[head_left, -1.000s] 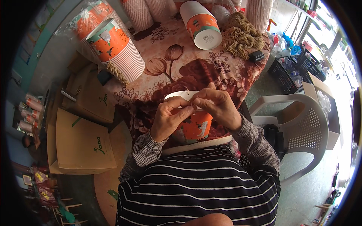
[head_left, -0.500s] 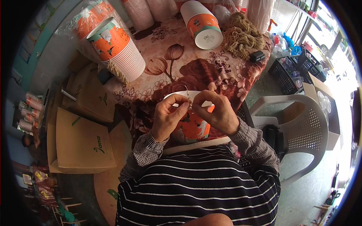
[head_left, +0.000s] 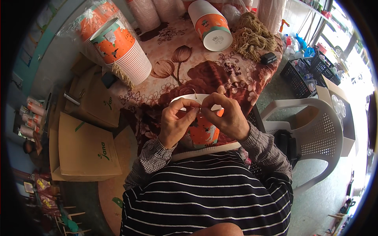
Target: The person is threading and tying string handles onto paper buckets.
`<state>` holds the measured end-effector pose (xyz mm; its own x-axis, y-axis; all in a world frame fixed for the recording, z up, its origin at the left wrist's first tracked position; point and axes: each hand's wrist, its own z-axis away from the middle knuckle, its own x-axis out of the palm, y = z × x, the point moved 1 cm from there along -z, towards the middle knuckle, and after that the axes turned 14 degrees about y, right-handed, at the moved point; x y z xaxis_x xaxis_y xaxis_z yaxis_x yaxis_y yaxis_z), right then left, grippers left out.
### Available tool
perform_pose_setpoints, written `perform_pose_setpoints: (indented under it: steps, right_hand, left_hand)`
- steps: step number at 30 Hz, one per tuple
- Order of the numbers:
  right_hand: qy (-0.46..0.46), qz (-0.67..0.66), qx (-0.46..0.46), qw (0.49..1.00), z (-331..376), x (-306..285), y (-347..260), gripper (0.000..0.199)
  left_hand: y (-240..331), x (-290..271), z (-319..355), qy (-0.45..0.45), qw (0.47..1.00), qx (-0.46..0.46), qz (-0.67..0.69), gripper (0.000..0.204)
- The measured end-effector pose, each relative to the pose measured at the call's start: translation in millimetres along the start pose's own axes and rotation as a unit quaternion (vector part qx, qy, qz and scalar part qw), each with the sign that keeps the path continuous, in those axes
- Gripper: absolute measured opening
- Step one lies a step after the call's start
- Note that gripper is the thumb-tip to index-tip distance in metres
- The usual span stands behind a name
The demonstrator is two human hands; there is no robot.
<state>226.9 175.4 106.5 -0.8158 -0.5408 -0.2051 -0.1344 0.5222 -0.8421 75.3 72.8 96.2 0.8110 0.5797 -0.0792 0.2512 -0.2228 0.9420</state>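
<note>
An orange paper bucket [head_left: 202, 131] with a white inside and printed figures stands upright at the table's near edge, close against my body. From its far rim a short piece of thin twine [head_left: 195, 93] sticks up. My left hand [head_left: 173, 122] and my right hand [head_left: 228, 118] meet over the near rim, thumbs and index fingers pinched together. Between the fingertips is a tiny bit of what looks like twine, mostly hidden by the fingers.
A tall stack of nested buckets [head_left: 124, 51] leans at the left, tan strands hanging from it. Another bucket [head_left: 214, 29] lies sideways near a heap of twine [head_left: 254, 37] and a small black object [head_left: 269, 58]. Cardboard boxes [head_left: 84, 149] flank the left, a plastic chair [head_left: 319, 133] the right.
My pinched fingertips have shifted very slightly at the near rim. The bucket and everything around it look the same.
</note>
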Motion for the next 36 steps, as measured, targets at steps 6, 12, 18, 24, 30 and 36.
perform_pose_setpoints:
  steps: [6,12,18,24,30,36]
  right_hand:
    - [0.009,0.005,-0.024,1.000,1,0,3,0.010]
    - [0.015,0.031,-0.044,0.998,0,0,1,0.012]
    - [0.025,0.039,-0.070,0.996,-1,2,4,0.011]
    - [0.030,-0.021,-0.030,0.999,2,7,9,0.012]
    - [0.041,0.048,-0.154,0.986,-1,6,7,0.021]
    - [0.044,0.068,-0.223,0.971,-2,5,10,0.019]
  left_hand:
    - [4,0,-1,-0.007,0.999,0.016,-0.039,0.014]
    - [0,1,-2,0.003,1.000,0.007,-0.024,0.012]
    - [-3,-6,-3,-0.039,0.997,-0.049,0.034,0.013]
    - [0,-9,-7,-0.066,0.983,-0.116,0.124,0.016]
    - [-1,-8,-7,-0.056,0.980,-0.131,0.139,0.018]
    - [-9,-8,-6,-0.055,0.985,-0.112,0.121,0.019]
